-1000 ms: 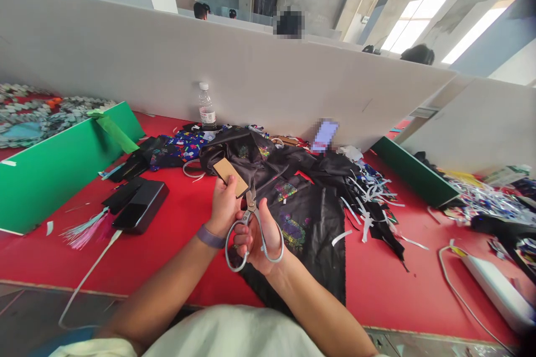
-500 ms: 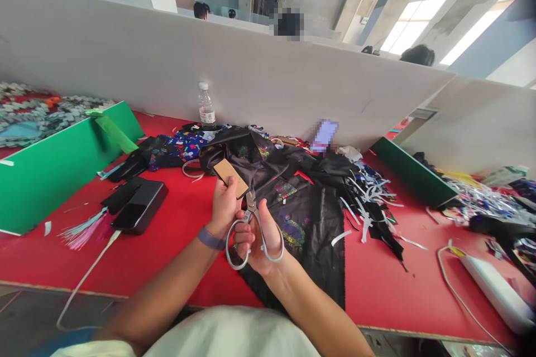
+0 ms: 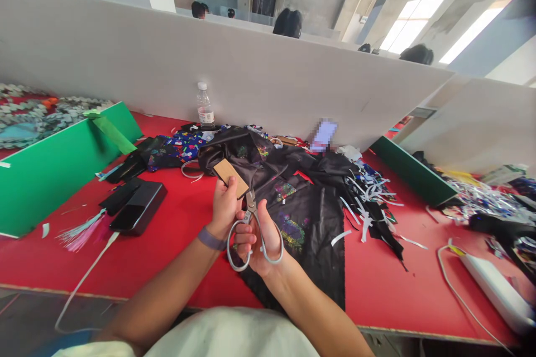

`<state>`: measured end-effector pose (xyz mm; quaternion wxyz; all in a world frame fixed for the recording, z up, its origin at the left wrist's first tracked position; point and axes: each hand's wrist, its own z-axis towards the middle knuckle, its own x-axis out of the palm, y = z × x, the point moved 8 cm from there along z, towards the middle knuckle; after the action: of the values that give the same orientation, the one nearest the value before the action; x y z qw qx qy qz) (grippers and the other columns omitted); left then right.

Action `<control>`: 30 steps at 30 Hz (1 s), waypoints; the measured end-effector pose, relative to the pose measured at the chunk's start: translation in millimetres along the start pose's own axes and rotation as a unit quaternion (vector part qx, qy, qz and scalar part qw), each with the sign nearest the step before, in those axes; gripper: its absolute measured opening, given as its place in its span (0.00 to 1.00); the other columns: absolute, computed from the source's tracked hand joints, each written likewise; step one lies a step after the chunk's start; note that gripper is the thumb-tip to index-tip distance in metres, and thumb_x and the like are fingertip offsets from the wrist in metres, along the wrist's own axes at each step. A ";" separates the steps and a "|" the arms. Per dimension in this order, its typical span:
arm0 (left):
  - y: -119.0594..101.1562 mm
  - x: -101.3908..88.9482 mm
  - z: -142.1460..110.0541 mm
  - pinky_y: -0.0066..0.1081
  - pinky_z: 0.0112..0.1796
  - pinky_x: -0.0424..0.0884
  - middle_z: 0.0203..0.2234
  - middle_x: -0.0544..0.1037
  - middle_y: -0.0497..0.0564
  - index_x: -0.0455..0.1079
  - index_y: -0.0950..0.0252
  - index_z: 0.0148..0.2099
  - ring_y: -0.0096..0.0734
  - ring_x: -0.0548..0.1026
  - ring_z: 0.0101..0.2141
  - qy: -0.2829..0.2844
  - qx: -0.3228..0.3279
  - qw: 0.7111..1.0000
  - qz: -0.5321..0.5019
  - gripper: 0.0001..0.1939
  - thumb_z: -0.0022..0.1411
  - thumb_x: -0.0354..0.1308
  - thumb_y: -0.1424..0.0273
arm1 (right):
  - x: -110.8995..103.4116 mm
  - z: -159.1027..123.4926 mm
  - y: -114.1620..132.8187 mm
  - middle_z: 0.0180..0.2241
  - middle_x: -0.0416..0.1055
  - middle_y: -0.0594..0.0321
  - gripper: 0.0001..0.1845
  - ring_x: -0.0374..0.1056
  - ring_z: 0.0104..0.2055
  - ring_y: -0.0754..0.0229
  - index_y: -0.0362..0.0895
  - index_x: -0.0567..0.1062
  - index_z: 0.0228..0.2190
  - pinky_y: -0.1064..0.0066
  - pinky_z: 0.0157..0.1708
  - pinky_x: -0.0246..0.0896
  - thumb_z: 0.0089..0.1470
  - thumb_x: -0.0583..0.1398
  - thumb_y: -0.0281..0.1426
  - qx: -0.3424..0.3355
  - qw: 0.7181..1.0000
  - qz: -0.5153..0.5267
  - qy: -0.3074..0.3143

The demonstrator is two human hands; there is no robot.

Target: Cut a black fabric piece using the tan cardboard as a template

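Observation:
My left hand pinches a flat tan rectangular piece with dark edges, its thumb lying on the upper face. Beside it, my right hand is closed around a pair of scissors with pale grey handle loops. The scissor blades point away from me, their tips close to the tan piece's lower right corner; whether they touch it I cannot tell. Under and beyond both hands spreads shiny black fabric with glittery coloured patches, bunched up at the back.
A black device with a white cable lies left. Behind the fabric stand a water bottle and a phone. White and black scraps lie right. Green dividers flank the red table; a white power strip is far right.
Both hands keep their hold on the tan piece and the scissors, with hardly any movement. The view has shifted very slightly.

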<state>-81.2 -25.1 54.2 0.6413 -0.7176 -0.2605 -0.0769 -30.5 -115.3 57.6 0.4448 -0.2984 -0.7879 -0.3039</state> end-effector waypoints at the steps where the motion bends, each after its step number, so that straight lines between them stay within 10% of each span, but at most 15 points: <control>1: -0.1 0.7 -0.1 0.26 0.26 0.67 0.22 0.67 0.40 0.59 0.61 0.35 0.24 0.69 0.22 0.002 -0.001 1.000 -0.006 0.12 0.59 0.58 0.62 | 0.1 -0.1 0.1 0.15 0.47 0.76 0.36 0.37 0.14 0.74 0.43 0.64 0.27 0.84 0.13 0.41 0.59 0.36 0.59 -0.001 1.000 0.000 -0.002; 30: -1.4 8.1 -2.7 0.27 0.31 0.72 0.27 0.72 0.43 0.59 0.60 0.36 0.25 0.74 0.27 0.010 -0.045 0.996 -0.078 0.07 0.62 0.56 0.68 | -0.7 0.7 3.1 0.16 0.49 0.74 0.39 0.39 0.15 0.72 0.43 0.64 0.27 0.83 0.14 0.43 0.55 0.37 0.64 0.000 1.000 0.018 -0.003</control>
<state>-74.3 -25.4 59.5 0.6029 -0.7224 -0.3058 -0.1457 -28.2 -112.9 57.3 0.4479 -0.3136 -0.7838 -0.2945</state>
